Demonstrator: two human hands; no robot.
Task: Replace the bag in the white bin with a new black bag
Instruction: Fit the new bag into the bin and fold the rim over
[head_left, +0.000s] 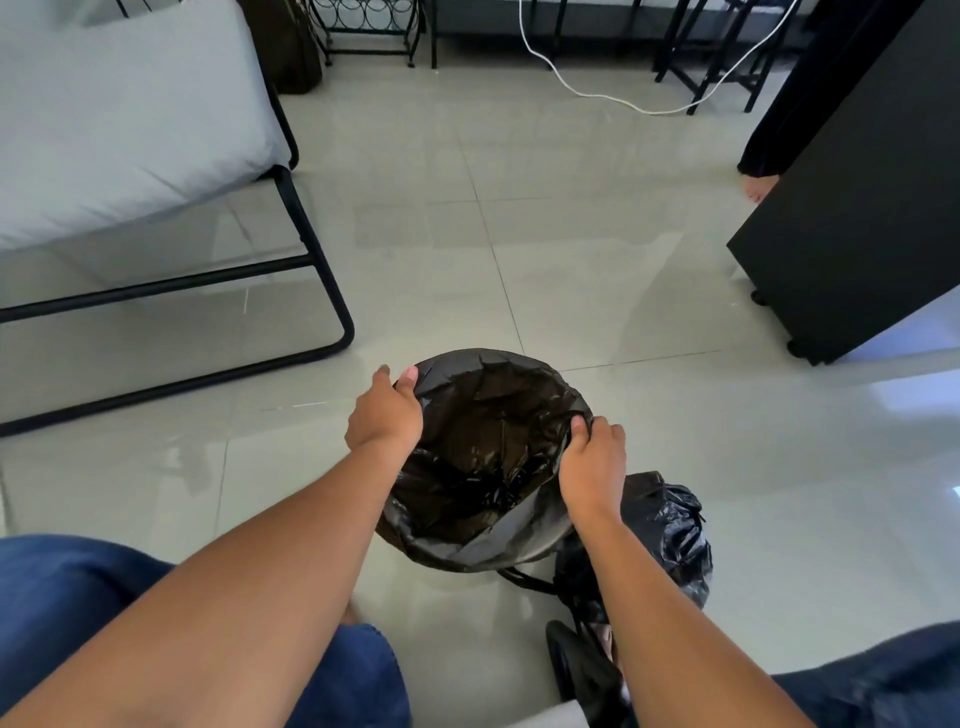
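both hands, left hand (385, 415) and right hand (595, 462), clamp their grip on the new black bag (483, 452), stretching its mouth over the bin's rim so it stays put.

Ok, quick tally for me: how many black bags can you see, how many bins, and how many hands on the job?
Black bags: 2, the new bag lining the bin, the tied bag on the floor.
Bins: 1, bin.
Hands: 2, left hand, right hand.
Total: 5

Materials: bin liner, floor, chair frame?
Liner: thin black plastic film, glossy, creased with sharp highlights. Floor: large pale tiles, probably glazed ceramic; grout lines and mirror-like reflections. Chair frame: black bent tube, likely painted metal, satin sheen.
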